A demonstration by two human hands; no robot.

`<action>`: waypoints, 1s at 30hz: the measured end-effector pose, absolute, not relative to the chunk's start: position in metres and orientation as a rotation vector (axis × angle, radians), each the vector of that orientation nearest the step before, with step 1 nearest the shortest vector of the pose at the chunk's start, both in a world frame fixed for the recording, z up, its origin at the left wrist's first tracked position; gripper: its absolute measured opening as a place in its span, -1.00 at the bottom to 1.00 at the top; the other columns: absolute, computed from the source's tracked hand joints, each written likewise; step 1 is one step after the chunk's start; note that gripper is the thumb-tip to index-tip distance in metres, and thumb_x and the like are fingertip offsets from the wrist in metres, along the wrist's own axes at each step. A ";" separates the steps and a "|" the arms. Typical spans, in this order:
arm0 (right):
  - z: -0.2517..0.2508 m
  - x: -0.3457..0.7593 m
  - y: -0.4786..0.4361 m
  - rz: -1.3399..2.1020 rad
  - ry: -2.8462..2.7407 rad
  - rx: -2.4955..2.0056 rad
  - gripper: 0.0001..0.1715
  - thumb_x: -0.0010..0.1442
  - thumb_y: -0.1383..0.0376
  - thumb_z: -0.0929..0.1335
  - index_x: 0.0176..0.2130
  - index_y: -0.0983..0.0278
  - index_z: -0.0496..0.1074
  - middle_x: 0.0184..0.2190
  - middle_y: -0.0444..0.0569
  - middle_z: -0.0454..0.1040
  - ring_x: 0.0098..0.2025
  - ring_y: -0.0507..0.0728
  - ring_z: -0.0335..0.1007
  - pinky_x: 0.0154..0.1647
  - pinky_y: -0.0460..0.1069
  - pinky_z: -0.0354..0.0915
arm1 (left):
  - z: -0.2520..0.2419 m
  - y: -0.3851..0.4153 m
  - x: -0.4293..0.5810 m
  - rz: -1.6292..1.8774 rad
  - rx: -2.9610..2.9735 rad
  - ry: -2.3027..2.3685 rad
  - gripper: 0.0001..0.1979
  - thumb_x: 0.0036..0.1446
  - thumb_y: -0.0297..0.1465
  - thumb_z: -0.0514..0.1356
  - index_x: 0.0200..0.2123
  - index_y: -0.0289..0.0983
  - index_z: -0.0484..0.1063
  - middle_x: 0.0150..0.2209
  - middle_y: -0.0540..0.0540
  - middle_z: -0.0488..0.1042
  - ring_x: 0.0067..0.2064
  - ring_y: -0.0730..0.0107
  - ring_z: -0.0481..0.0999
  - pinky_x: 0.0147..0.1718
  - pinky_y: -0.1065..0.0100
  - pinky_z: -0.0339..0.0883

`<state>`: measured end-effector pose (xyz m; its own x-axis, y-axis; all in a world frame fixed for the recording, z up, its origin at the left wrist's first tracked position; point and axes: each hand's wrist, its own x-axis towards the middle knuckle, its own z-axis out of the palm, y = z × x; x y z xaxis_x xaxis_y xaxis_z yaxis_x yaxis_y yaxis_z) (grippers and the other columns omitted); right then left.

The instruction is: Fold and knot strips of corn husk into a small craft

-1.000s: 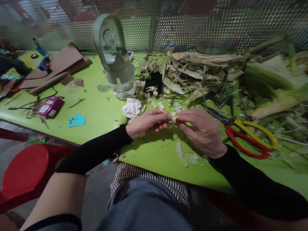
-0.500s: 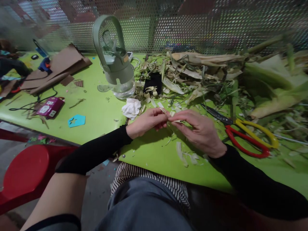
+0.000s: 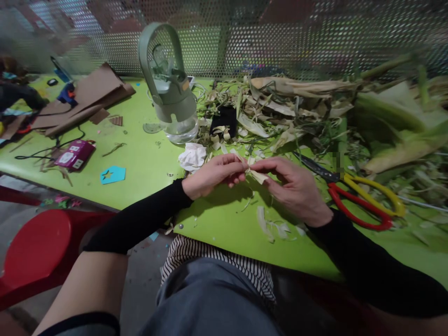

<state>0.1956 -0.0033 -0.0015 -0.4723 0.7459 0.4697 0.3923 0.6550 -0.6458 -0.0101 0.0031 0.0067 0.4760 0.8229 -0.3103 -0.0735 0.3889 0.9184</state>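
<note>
Between my hands is a small pale piece of corn husk (image 3: 258, 176), pinched near its middle, with strips sticking out. My left hand (image 3: 219, 172) grips it between thumb and fingers. From the other side my right hand (image 3: 292, 186) holds a strip of it, thumb and forefinger on its edges. A thin fibre dangles below the piece. Loose husk scraps (image 3: 264, 224) lie on the green table (image 3: 217, 219) beneath my right hand. To the right rest scissors (image 3: 364, 200) with one red and one yellow handle.
A heap of husks and shreds (image 3: 280, 107) covers the back right, partly over a black phone-like slab (image 3: 223, 121). A water bottle (image 3: 175, 93), crumpled tissue (image 3: 192, 157), purple box (image 3: 75, 155), blue paper (image 3: 112, 174) and cardboard (image 3: 84, 98) stand leftward. A red stool (image 3: 38, 242) is below left.
My right hand has shifted slightly right, its thumb and forefinger spreading apart. More of the husk strip now shows between my hands.
</note>
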 end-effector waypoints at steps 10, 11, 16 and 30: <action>-0.001 0.192 -0.005 0.611 -2.037 -0.982 -0.94 0.29 0.26 0.43 -0.27 0.14 0.56 -0.33 -0.08 0.62 -0.32 0.16 0.53 -0.26 0.10 0.44 | -0.008 -0.002 -0.009 0.744 1.528 0.969 -0.92 0.21 -0.46 0.20 -0.26 -0.28 0.32 -0.44 0.09 0.38 -0.45 0.60 0.31 -0.43 0.46 0.17; -0.001 0.191 -0.005 0.590 -2.040 -0.986 -0.93 0.29 0.26 0.43 -0.27 0.14 0.56 -0.33 -0.08 0.62 -0.32 0.16 0.53 -0.27 0.10 0.44 | -0.008 -0.002 -0.010 0.737 1.553 0.975 -0.90 0.19 -0.46 0.22 -0.24 -0.28 0.33 -0.42 0.08 0.39 -0.43 0.59 0.33 -0.42 0.46 0.18; -0.001 0.192 -0.006 0.479 -2.090 -0.978 -0.91 0.31 0.26 0.41 -0.26 0.13 0.56 -0.33 -0.08 0.62 -0.30 0.18 0.54 -0.25 0.11 0.43 | -0.007 -0.001 -0.011 0.766 1.543 0.840 -0.80 0.31 -0.26 0.16 -0.20 -0.29 0.33 -0.40 0.02 0.44 -0.43 0.54 0.37 -0.39 0.41 0.28; 0.001 0.194 -0.003 0.668 -2.003 -1.036 -0.87 0.31 0.17 0.42 -0.28 0.13 0.55 -0.27 -0.05 0.55 -0.19 0.18 0.49 -0.14 0.12 0.42 | -0.009 0.000 -0.009 0.640 1.423 0.754 -0.78 0.43 -0.28 0.07 -0.25 -0.29 0.32 -0.33 -0.06 0.57 -0.37 0.54 0.51 -0.26 0.39 0.42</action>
<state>0.1937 -0.0033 0.0014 -0.3734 0.8410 0.3915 0.4372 0.5318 -0.7253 -0.0087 0.0005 -0.0093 0.6216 0.7795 -0.0775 0.0508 0.0585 0.9970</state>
